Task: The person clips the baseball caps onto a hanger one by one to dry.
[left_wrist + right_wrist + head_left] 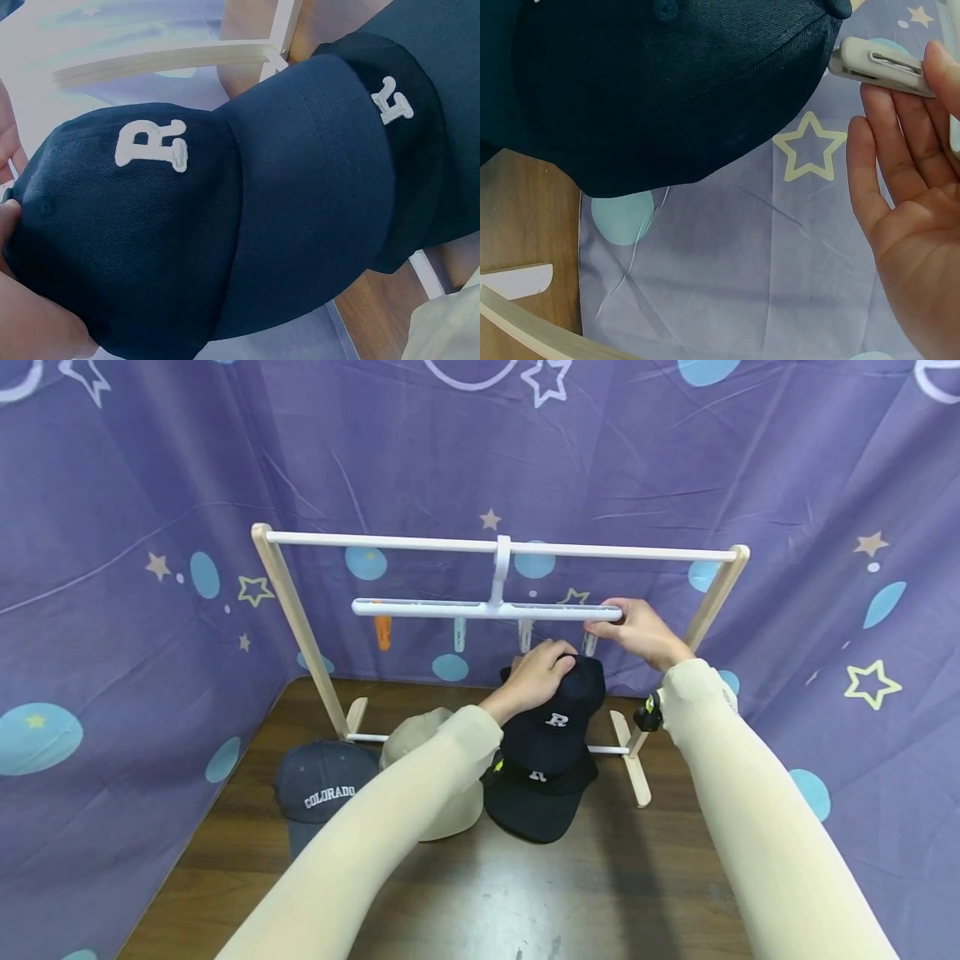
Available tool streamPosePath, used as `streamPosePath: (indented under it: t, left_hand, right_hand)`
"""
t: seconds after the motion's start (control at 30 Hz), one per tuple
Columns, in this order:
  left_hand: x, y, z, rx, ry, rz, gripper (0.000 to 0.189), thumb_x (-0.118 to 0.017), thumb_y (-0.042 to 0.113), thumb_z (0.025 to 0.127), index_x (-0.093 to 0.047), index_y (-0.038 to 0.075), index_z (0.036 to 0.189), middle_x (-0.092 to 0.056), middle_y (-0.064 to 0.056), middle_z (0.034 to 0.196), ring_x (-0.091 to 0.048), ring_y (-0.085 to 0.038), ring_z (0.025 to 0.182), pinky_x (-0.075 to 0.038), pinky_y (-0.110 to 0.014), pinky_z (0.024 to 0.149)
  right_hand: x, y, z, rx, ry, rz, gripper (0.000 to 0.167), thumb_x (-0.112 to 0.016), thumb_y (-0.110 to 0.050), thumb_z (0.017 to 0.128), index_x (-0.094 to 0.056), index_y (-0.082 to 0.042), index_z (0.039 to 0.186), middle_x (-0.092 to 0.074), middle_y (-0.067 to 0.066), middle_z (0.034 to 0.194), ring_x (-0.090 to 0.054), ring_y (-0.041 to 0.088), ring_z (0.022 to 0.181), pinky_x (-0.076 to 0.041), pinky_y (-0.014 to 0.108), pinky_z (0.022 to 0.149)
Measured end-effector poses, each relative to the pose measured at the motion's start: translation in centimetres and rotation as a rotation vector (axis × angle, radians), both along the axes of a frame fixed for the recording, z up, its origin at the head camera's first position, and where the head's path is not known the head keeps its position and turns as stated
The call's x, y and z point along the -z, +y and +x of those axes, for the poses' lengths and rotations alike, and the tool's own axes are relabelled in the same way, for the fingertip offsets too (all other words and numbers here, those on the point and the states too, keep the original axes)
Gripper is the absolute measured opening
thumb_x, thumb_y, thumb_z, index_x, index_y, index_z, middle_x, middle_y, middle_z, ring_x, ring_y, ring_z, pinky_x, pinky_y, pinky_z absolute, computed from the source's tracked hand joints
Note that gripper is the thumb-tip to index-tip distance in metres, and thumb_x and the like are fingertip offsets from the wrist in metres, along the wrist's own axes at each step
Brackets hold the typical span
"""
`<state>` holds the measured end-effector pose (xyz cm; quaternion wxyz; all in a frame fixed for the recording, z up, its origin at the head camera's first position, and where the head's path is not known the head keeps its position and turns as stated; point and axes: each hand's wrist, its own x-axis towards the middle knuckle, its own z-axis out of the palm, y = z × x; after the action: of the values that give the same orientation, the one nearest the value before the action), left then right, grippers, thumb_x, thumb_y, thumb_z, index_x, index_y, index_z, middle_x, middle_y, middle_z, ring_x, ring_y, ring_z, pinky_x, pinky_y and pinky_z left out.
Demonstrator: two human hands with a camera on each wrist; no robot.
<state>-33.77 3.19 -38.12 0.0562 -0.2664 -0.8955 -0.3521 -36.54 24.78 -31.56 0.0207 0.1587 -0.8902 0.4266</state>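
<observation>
My left hand (536, 677) grips a dark cap (572, 693) by the top of its crown, and the cap hangs brim down with a white R on its front. At the right end of a white clip hanger (427, 608), my right hand (637, 631) pinches a pale grey clip (877, 66) between thumb and fingers. The clip's tip is close to the cap's edge in the right wrist view; whether it bites the fabric I cannot tell. Behind the held brim, a second dark R cap (536, 814) lies on the table, partly covered.
A wooden rack with a white top rod (622, 552) carries the hanger. Orange (383, 632), light blue (460, 633) and whitish (526, 635) clips hang from it. A beige cap (411, 739) and a grey-blue COLORADO cap (318, 777) lie to the left on the wooden table (465, 902).
</observation>
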Motion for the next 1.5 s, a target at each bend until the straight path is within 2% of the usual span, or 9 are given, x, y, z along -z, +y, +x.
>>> streamPosePath:
  t: [0.13, 0.43, 0.7, 0.77, 0.97, 1.27, 1.5]
  left_hand:
    - [-0.03, 0.09, -0.03, -0.02, -0.003, 0.018, 0.027, -0.049, 0.028, 0.113, -0.068, 0.019, 0.131, -0.066, -0.004, 0.13, -0.06, -0.022, 0.129, -0.043, -0.056, 0.108]
    - [0.36, 0.24, -0.14, -0.045, -0.024, 0.064, 0.027, -0.048, 0.027, 0.114, -0.067, 0.02, 0.131, -0.065, -0.001, 0.126, -0.061, -0.019, 0.123, -0.046, -0.048, 0.106]
    - [0.28, 0.24, 0.0, -0.041, -0.018, 0.08, 0.026, -0.049, 0.024, 0.113, -0.068, 0.019, 0.129, -0.066, -0.002, 0.125, -0.062, -0.019, 0.123, -0.047, -0.042, 0.105]
    - [0.26, 0.32, 0.01, -0.045, -0.015, 0.079, 0.027, -0.048, 0.025, 0.113, -0.068, 0.019, 0.13, -0.066, -0.002, 0.127, -0.062, -0.02, 0.124, -0.046, -0.044, 0.106]
    - [0.23, 0.5, 0.07, -0.069, -0.028, 0.073, 0.028, -0.047, 0.029, 0.114, -0.067, 0.022, 0.132, -0.065, 0.0, 0.128, -0.061, -0.02, 0.128, -0.04, -0.06, 0.11]
    - [0.19, 0.6, 0.1, -0.076, -0.033, 0.07, 0.027, -0.047, 0.028, 0.114, -0.067, 0.023, 0.132, -0.065, 0.001, 0.127, -0.061, -0.02, 0.127, -0.039, -0.061, 0.109]
    - [-0.13, 0.63, 0.01, -0.055, -0.035, 0.079, 0.029, -0.046, 0.026, 0.114, -0.067, 0.02, 0.133, -0.064, -0.001, 0.128, -0.061, -0.02, 0.124, -0.046, -0.048, 0.105]
  right_hand:
    - [0.13, 0.1, -0.18, -0.004, 0.011, -0.017, 0.027, -0.079, -0.029, 0.097, -0.068, -0.005, 0.102, -0.063, -0.005, 0.084, -0.051, 0.022, 0.088, -0.041, 0.032, 0.081]
    - [0.25, 0.23, -0.12, -0.011, 0.005, -0.006, 0.026, -0.08, -0.028, 0.097, -0.069, -0.006, 0.1, -0.058, -0.005, 0.08, -0.048, 0.017, 0.081, -0.039, 0.031, 0.076]
    - [0.35, 0.19, 0.05, -0.018, -0.003, 0.003, 0.024, -0.08, -0.028, 0.096, -0.069, -0.006, 0.098, -0.057, -0.007, 0.077, -0.047, 0.016, 0.079, -0.038, 0.03, 0.074]
    - [0.35, 0.21, 0.08, -0.018, -0.004, 0.001, 0.024, -0.08, -0.028, 0.096, -0.069, -0.006, 0.098, -0.057, -0.007, 0.078, -0.047, 0.016, 0.08, -0.038, 0.03, 0.075]
    - [0.25, 0.19, 0.18, -0.028, -0.012, -0.008, 0.021, -0.08, -0.025, 0.097, -0.071, -0.006, 0.099, -0.059, -0.007, 0.077, -0.047, 0.015, 0.079, -0.038, 0.03, 0.075]
    - [0.19, 0.12, 0.42, -0.031, -0.02, -0.015, 0.022, -0.08, -0.025, 0.097, -0.071, -0.005, 0.099, -0.061, -0.008, 0.077, -0.048, 0.014, 0.078, -0.039, 0.029, 0.075]
    - [0.38, 0.15, 0.28, -0.035, -0.018, -0.03, 0.019, -0.081, -0.023, 0.096, -0.072, -0.006, 0.098, -0.061, -0.009, 0.078, -0.049, 0.013, 0.079, -0.04, 0.028, 0.075]
